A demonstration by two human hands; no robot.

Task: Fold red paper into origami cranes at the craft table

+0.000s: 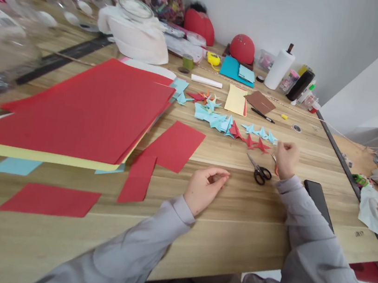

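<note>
My left hand (204, 189) hovers over the wood table, thumb and fingertips drawn together in a pinch; anything between them is too small to see. Farther right, my right hand (287, 159) is closed, its fingers curled inward and what they hold, if anything, hidden. Just left of it lie small folded blue paper cranes (262, 133) and red paper cranes (250, 142), with more light blue ones (213, 118) in a row. Black-handled scissors (261, 174) rest between my hands. A slim tool with an orange handle (275, 168) is partly behind my right hand.
Large red sheets (84, 108) and cut red pieces (181, 147) lie at left. Behind are a tape measure (213, 59), a black pen (262, 115) and a paper roll (280, 69). A black phone-like slab (318, 202) lies beside my right forearm. Clear bottles (3, 36) crowd the left.
</note>
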